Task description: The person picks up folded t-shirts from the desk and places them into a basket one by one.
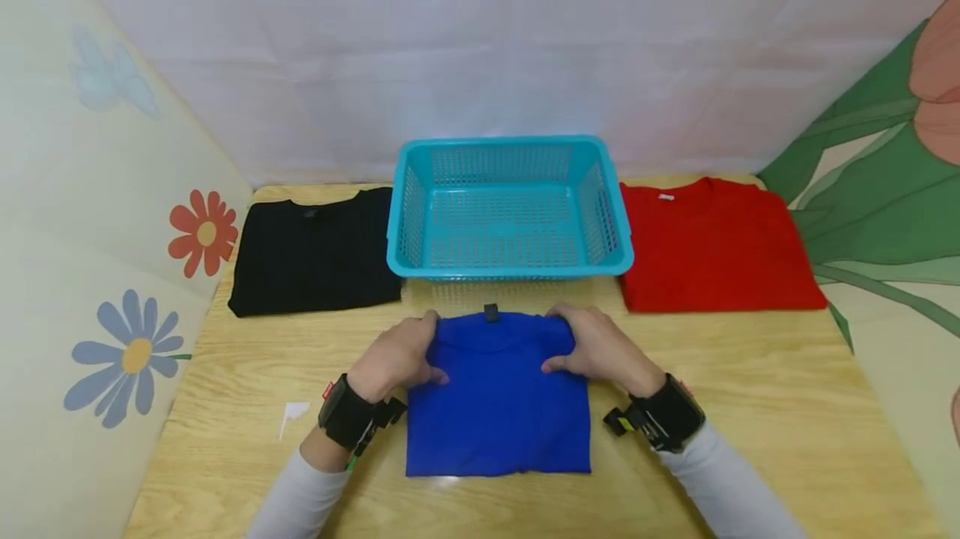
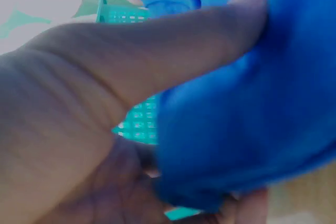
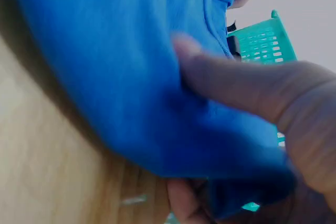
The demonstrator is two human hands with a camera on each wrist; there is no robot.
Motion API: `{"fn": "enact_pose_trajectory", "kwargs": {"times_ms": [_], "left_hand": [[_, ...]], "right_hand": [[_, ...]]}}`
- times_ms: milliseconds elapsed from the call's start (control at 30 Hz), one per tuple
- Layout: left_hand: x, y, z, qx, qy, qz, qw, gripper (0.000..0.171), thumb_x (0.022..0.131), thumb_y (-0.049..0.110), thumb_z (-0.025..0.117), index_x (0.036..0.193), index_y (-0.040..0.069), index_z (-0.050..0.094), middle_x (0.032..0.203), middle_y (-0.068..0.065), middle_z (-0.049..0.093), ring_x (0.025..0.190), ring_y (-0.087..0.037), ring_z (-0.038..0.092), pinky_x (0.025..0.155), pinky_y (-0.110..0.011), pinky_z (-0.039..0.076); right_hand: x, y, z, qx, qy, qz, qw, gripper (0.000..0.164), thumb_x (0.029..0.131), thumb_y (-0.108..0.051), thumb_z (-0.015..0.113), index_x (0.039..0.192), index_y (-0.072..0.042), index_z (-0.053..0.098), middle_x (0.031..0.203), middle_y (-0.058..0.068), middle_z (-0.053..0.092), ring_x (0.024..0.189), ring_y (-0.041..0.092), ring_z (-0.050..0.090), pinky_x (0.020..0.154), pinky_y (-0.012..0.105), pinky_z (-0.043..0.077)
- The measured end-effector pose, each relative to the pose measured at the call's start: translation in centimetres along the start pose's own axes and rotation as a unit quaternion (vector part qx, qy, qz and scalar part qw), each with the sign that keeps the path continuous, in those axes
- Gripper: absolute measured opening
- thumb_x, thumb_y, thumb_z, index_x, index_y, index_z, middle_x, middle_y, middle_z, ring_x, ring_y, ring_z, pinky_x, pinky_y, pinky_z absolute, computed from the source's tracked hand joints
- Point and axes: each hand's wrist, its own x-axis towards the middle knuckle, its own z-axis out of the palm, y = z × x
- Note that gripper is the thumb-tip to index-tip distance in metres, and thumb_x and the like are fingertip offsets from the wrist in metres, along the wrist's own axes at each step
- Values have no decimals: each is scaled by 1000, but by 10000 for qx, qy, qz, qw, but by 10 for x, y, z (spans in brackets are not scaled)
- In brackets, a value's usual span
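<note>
A folded blue T-shirt [image 1: 498, 406] lies in front of me, its collar and dark label toward the basket. My left hand [image 1: 401, 351] grips its upper left edge. In the left wrist view the thumb [image 2: 210, 38] lies on top of the cloth and fingers show beneath it. On the upper right edge my right hand [image 1: 596, 346] grips the shirt the same way. The right wrist view shows that thumb [image 3: 226, 80] pressing the blue fabric [image 3: 121, 66], with fingertips [image 3: 184, 200] under the hem. Some fingers are hidden by the cloth.
Behind the shirt stands a turquoise plastic basket [image 1: 510, 271] with nothing in it. A folded black T-shirt [image 1: 315, 260] lies to its left and a folded red T-shirt [image 1: 720, 252] to its right. A white mark [image 1: 295, 411] shows on the wooden table [image 1: 750, 406]. A pale cloth wall rises behind.
</note>
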Motion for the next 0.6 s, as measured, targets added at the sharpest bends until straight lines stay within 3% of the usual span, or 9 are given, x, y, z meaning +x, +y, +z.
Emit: {"fn": "enact_pose_trajectory", "kwargs": {"times_ms": [100,167,267,400,500,600], "left_hand": [[0,-8,2,-515,-34,-36,9987,72,80,30,94,135,7,54,118,-15,69,102,-24,68,88,-44,59],[-2,-13,6,-815,9,-22,9967,65,81,30,93,130,9,55,114,-12,69,98,-22,66,86,-43,58],[-5,-19,11,-1339,131,-46,9909,61,81,30,93,125,11,55,113,-10,67,98,-22,63,87,-43,56],[-10,-25,16,-2297,230,-121,9729,62,80,33,93,127,13,59,116,-5,68,104,-22,63,90,-43,56],[-14,-31,20,-3235,111,-6,9462,56,82,33,91,126,12,65,103,-1,68,98,-21,65,83,-37,55],[-17,-36,25,-3975,-84,-7,9176,41,86,34,87,112,8,69,83,2,59,81,-18,59,70,-28,46]], "right_hand": [[-4,6,1,475,174,-25,9987,59,77,-29,95,125,-8,68,118,9,73,105,27,68,92,50,56],[-9,10,5,909,283,71,9954,59,78,-29,94,128,-9,68,122,9,73,109,28,67,94,49,56],[-17,15,9,1953,240,457,9794,68,80,-30,93,137,-6,62,128,14,71,115,30,68,96,46,57],[-28,15,11,3571,-20,1206,9262,80,85,-28,89,149,-1,48,136,19,68,117,28,69,95,36,59],[-33,11,15,4482,-192,1368,8832,74,92,-23,83,150,3,47,139,18,66,118,24,69,97,34,59],[-37,7,21,5160,-323,1299,8461,55,97,-17,76,143,5,54,130,11,72,114,21,71,96,35,60]]}}
